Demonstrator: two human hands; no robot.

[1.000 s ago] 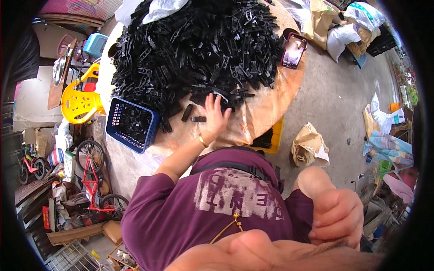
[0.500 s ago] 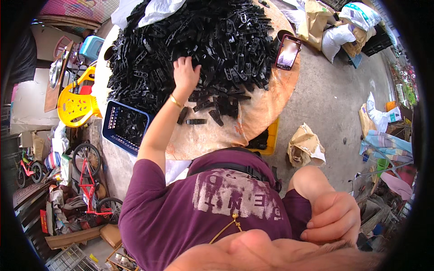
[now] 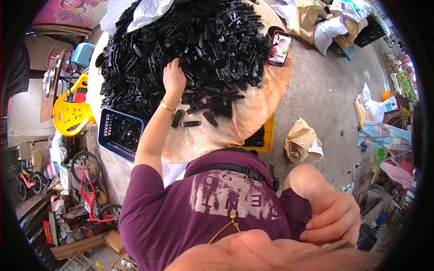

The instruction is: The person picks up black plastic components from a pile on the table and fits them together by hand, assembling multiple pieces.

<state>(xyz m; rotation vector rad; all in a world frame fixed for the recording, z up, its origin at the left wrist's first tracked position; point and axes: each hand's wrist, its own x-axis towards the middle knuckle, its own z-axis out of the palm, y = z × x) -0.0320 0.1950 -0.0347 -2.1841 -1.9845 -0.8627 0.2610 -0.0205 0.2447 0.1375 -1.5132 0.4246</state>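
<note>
A large heap of small, long black plastic parts [image 3: 217,49] covers most of a round table [image 3: 266,104] with an orange-patterned cover. My left hand [image 3: 174,80] reaches into the near side of the heap, its fingers bent and drawn together. Whatever lies under the fingertips cannot be told apart from the heap. Several loose parts, one of them a short black piece [image 3: 190,123], lie on the cover near my left wrist. My right hand [image 3: 332,217] is raised beside my chest at the lower right, away from the table, fingers curled; its inside is hidden.
A blue basket [image 3: 103,143] with black parts stands left of the table by my forearm. A yellow crate [image 3: 268,137] is under the near edge. A phone [image 3: 280,48] leans against a cup at the right. Beyond are a yellow chair [image 3: 70,115], a paper bag [image 3: 300,140] and sacks [image 3: 329,34].
My left hand has shifted slightly left and toward me over the heap, and its spread fingers have drawn together. My right hand stays put. The whole view has shifted a little.
</note>
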